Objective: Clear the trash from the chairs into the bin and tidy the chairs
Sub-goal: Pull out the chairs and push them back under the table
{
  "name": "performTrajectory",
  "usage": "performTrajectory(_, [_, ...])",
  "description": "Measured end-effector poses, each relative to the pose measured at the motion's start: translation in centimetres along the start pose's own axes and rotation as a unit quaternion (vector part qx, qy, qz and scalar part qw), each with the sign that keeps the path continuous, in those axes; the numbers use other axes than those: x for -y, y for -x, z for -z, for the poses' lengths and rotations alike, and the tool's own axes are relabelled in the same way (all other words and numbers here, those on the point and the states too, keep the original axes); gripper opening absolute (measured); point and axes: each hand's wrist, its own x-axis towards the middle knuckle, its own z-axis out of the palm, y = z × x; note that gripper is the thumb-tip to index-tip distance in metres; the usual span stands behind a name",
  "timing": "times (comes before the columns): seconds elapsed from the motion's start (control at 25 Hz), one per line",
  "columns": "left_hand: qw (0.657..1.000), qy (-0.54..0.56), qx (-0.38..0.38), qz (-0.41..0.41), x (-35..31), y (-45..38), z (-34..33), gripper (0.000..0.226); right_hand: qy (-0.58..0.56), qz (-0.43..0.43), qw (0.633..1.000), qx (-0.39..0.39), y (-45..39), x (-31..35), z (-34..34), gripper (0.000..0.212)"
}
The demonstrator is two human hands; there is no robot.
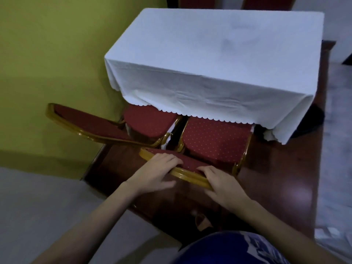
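Note:
Two red dotted chairs with gold frames stand at a table under a white cloth. The right chair faces the table, its seat partly under the cloth. My left hand and my right hand both grip the gold top rail of its backrest, fingers curled over the red padding. The left chair is turned at an angle, its backrest pointing left toward the wall. A bit of white material shows in the gap between the two seats. No bin is in view.
A yellow-green wall runs along the left. The chairs and table stand on a dark wooden platform, with grey floor at lower left. Two more red chair backs show beyond the table's far edge.

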Motion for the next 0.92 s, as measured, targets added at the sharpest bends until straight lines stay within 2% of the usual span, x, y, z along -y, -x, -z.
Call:
performTrajectory(0.12, [0.998,-0.013,-0.046,0.031,1.1,-0.8,-0.2,0.042,0.019,-0.016,0.999,-0.038,0.0,0.3,-0.4,0.051])
performTrajectory(0.24, [0.995,-0.022,-0.096,0.026,1.9,-1.4,-1.1,0.04,0.021,-0.02,0.999,-0.043,0.0,0.0,-0.8,0.051])
performTrajectory(0.36, [0.996,-0.031,-0.081,0.008,2.7,-2.0,-1.5,0.03,0.02,-0.021,0.999,-0.042,-0.1,-0.2,-0.7,0.053])
performTrajectory(0.6, [0.998,-0.018,-0.067,0.001,4.1,-4.3,-0.6,0.024,0.026,-0.031,0.998,-0.042,-1.8,-1.2,0.4,0.053])
performTrajectory(0.92, [0.998,-0.012,-0.052,0.021,5.8,-12.6,2.5,0.039,0.076,-0.012,0.993,-0.087,-7.0,-6.6,5.7,0.046])
